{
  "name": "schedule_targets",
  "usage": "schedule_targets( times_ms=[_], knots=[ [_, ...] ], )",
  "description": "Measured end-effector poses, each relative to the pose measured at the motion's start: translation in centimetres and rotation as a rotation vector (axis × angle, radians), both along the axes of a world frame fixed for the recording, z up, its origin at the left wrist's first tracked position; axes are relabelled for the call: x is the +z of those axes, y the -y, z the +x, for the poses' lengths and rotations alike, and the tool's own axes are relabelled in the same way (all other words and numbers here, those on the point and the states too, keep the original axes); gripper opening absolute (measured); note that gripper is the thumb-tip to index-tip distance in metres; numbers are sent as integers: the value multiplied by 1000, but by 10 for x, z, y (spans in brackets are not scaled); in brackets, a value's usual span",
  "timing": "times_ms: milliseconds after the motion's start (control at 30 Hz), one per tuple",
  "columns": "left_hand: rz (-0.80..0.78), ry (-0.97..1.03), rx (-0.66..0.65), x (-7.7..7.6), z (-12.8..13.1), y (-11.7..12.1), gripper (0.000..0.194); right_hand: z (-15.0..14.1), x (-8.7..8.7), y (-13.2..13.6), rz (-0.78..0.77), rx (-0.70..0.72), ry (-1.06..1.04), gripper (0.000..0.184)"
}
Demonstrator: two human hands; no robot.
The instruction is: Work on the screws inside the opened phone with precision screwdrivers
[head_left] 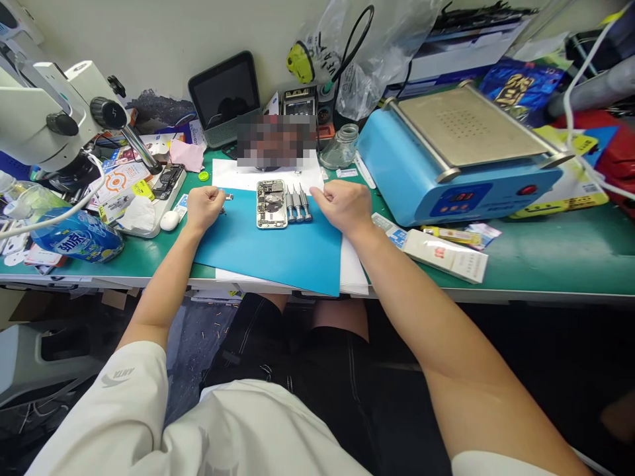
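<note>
An opened phone [272, 204] with its inner parts bare lies on a blue mat [268, 261]. Several small screwdrivers [297, 203] are lined up against its right side. My left hand [202, 208] rests as a fist at the mat's left edge, with small metal parts [228, 197] beside its knuckles. At the right edge sits my right hand [346, 206], also curled into a fist, its thumb toward the screwdrivers but apart from them. I see nothing in either fist.
On the right stands a blue heating plate machine [496, 188], with a white box [446, 256] in front. A microscope [74, 122] and a blue bottle [79, 235] occupy the left. At the back are a small laptop [225, 99], a glass jar [342, 147] and a blurred-out patch.
</note>
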State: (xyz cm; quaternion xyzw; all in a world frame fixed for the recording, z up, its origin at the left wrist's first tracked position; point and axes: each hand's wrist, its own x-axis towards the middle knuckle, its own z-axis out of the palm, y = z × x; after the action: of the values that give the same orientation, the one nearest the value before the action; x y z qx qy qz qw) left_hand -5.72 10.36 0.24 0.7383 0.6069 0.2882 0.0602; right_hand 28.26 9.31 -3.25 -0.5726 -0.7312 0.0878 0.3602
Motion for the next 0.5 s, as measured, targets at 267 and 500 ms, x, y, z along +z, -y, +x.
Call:
schedule_targets(
  times_ms=[267,500],
  knots=[
    [-254,48,-26,23,2,8,26,-1,23,8,-231,4,-91,46],
    [-549,246,-427,49,27,112,44,-6,50,110,-527,503,-268,59]
  ],
)
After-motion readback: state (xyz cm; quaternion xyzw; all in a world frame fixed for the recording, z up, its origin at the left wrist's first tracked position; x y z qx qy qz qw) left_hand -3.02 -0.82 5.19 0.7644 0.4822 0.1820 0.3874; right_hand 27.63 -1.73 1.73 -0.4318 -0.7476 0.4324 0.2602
